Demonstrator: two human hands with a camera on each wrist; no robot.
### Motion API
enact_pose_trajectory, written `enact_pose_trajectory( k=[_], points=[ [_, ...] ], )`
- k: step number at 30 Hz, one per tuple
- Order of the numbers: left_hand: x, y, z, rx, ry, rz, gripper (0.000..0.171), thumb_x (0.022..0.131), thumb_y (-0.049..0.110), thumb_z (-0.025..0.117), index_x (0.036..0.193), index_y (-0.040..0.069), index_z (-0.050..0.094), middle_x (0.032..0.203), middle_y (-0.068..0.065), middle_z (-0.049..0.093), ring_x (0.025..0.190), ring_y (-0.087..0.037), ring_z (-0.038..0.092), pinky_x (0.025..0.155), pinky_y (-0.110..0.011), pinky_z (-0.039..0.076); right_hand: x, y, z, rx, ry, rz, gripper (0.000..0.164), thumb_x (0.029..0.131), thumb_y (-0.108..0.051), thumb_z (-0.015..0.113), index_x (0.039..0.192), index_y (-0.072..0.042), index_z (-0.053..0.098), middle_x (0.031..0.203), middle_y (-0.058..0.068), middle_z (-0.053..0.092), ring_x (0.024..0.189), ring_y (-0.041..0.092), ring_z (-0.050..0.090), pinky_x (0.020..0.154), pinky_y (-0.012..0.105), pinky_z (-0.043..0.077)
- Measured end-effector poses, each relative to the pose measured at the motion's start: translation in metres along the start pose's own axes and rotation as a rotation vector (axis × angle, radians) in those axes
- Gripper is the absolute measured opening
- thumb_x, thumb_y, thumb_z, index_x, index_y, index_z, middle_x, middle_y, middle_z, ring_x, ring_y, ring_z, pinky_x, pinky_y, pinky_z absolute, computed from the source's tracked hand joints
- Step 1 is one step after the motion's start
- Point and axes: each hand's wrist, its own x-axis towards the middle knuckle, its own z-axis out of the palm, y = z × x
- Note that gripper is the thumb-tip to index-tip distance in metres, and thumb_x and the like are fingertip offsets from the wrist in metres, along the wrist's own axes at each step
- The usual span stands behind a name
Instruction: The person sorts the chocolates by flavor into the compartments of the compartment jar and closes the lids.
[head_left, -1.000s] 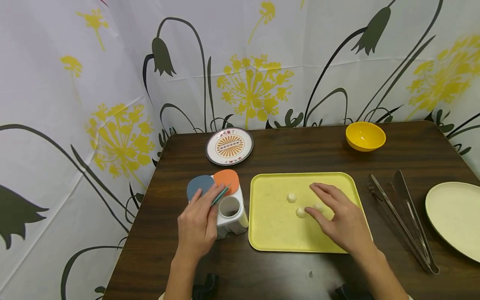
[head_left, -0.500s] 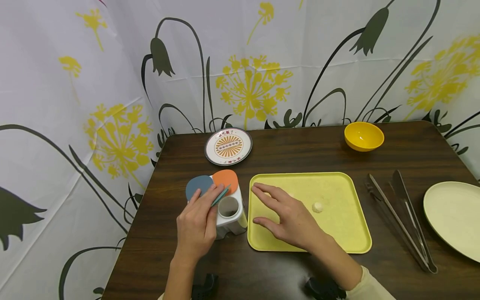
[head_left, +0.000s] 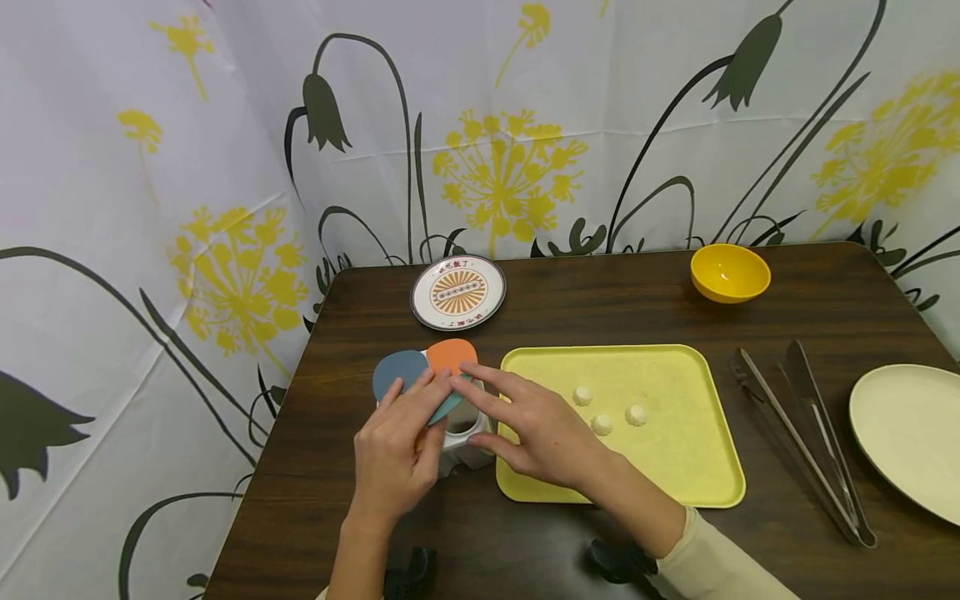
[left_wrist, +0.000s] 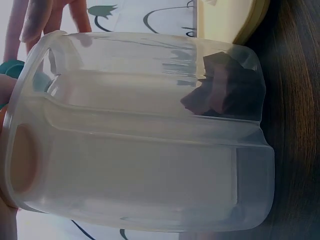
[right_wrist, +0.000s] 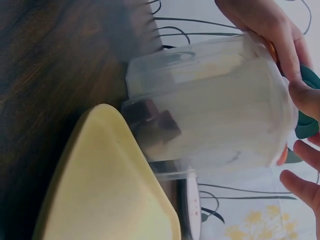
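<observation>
A translucent storage box (left_wrist: 135, 165) with several compartments stands on the table; its blue (head_left: 397, 375) and orange (head_left: 451, 356) lids lie flat. A teal lid (head_left: 447, 407) tilts over an uncovered round opening (head_left: 461, 422). My left hand (head_left: 393, 442) rests on the box top, fingers stretched across the lids, thumb toward the front. With fingers extended, my right hand (head_left: 540, 425) reaches over from the right, its fingertips at the teal lid and its thumb lower, beside the opening. Dark pieces (right_wrist: 157, 125) lie at the bottom of one compartment.
Directly right of the box lies a yellow tray (head_left: 675, 475) bearing three small white balls (head_left: 602, 425). Behind are a patterned plate (head_left: 459, 292) and a yellow bowl (head_left: 730, 272). Metal tongs (head_left: 802, 450) and a cream plate (head_left: 915, 433) lie at the right.
My right hand has moved left from over the tray to the teal lid, uncovering the white balls. The lid leans further right over the opening. My left hand has stayed in place.
</observation>
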Motion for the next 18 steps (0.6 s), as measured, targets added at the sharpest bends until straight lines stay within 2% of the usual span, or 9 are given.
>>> enact_pose_trajectory(
  k=[6, 10, 14, 18],
  points=[
    [-0.001, 0.0, -0.001, -0.004, -0.022, -0.005, 0.04, 0.096, 0.029, 0.052, 0.131, 0.015, 0.065, 0.128, -0.001, 0.065, 0.119, -0.025, 0.061, 0.098, -0.061, 0.042, -0.001, 0.0, 0.005, 0.018, 0.044, -0.009, 0.07, 0.084, -0.025, 0.079, 0.146, -0.016, 0.048, 0.143, 0.008, 0.051, 0.118, 0.018, 0.059, 0.086, 0.029, 0.052],
    [-0.002, 0.001, -0.003, 0.0, -0.051, -0.016, 0.045, 0.092, 0.039, 0.058, 0.128, 0.015, 0.067, 0.13, 0.0, 0.063, 0.122, -0.023, 0.058, 0.101, -0.059, 0.04, -0.004, 0.0, 0.009, 0.024, 0.068, -0.035, 0.065, 0.083, -0.02, 0.08, 0.142, -0.013, 0.054, 0.141, 0.009, 0.053, 0.121, 0.017, 0.058, 0.091, 0.028, 0.051],
    [-0.003, 0.001, -0.004, -0.002, -0.072, -0.018, 0.051, 0.09, 0.051, 0.06, 0.127, 0.017, 0.068, 0.132, 0.0, 0.062, 0.125, -0.023, 0.056, 0.104, -0.057, 0.038, -0.008, 0.001, 0.012, 0.003, 0.078, -0.069, 0.053, 0.084, -0.017, 0.079, 0.133, -0.011, 0.062, 0.139, 0.008, 0.056, 0.123, 0.017, 0.056, 0.096, 0.029, 0.049],
    [-0.003, 0.001, -0.004, -0.006, -0.077, -0.019, 0.047, 0.093, 0.049, 0.057, 0.126, 0.018, 0.069, 0.133, 0.0, 0.061, 0.126, -0.023, 0.055, 0.106, -0.056, 0.037, -0.008, 0.003, 0.013, -0.027, 0.079, -0.094, 0.044, 0.085, -0.018, 0.077, 0.128, -0.012, 0.067, 0.138, 0.008, 0.056, 0.123, 0.015, 0.056, 0.097, 0.029, 0.048]
  ],
)
